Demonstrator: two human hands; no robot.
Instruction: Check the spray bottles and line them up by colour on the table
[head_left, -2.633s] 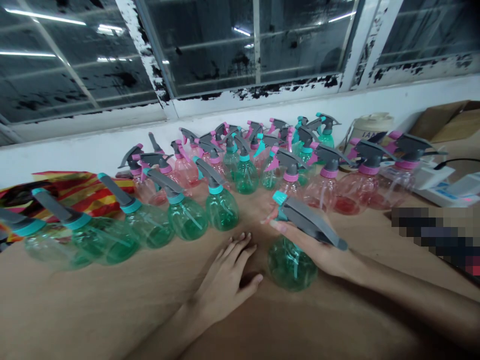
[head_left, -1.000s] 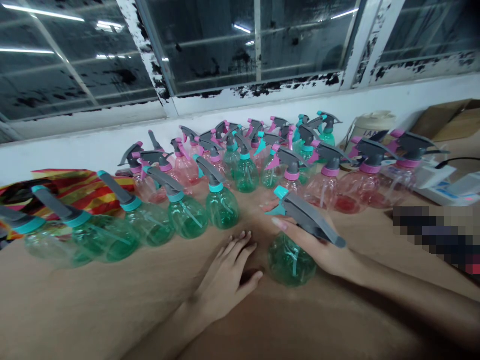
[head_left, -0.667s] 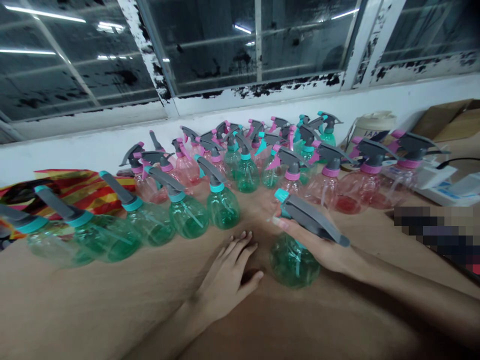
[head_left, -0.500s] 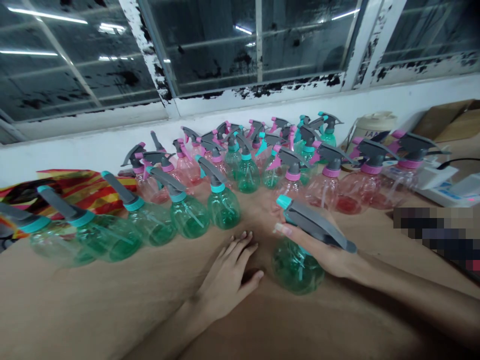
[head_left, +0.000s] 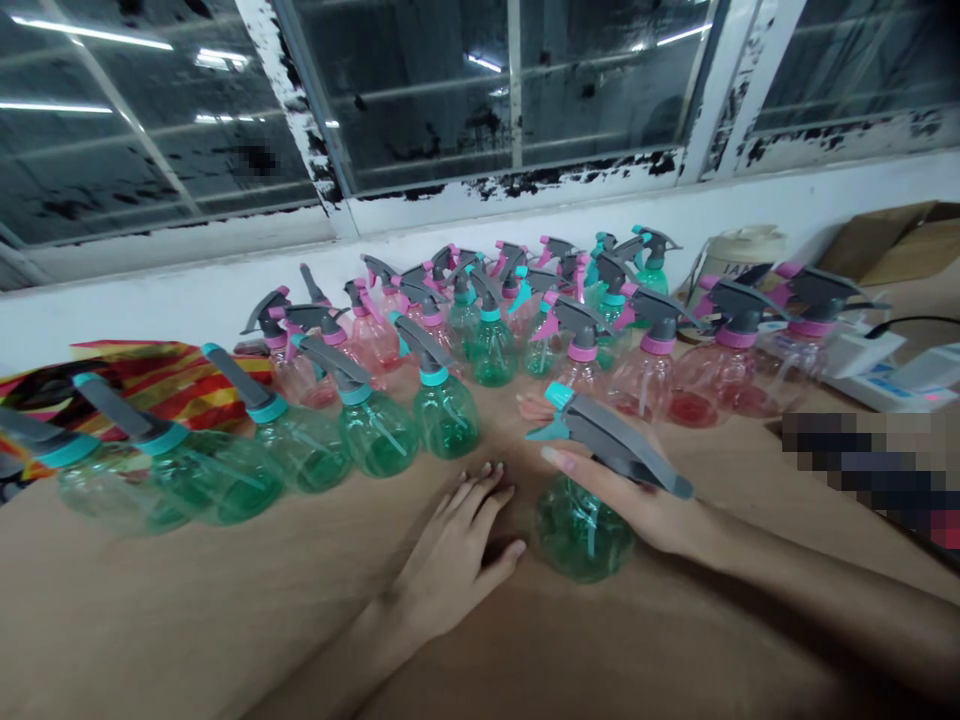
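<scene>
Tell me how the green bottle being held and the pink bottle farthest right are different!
The green bottle has a teal nozzle; the pink bottle has a pink one. The green bottle is held up close, while nobody holds the pink bottle, farther back. Both have grey handles.

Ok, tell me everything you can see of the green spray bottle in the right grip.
The green spray bottle has a rounded, glossy, see-through body that looks plastic, with a pale tube inside. Its long grey head carries a turquoise nozzle and trigger, both pointing left. It is roughly upright, and the right grip wraps and hides its neck, thumb below the trigger. Whether its base touches the table and how much liquid it holds, I can't tell.
</scene>
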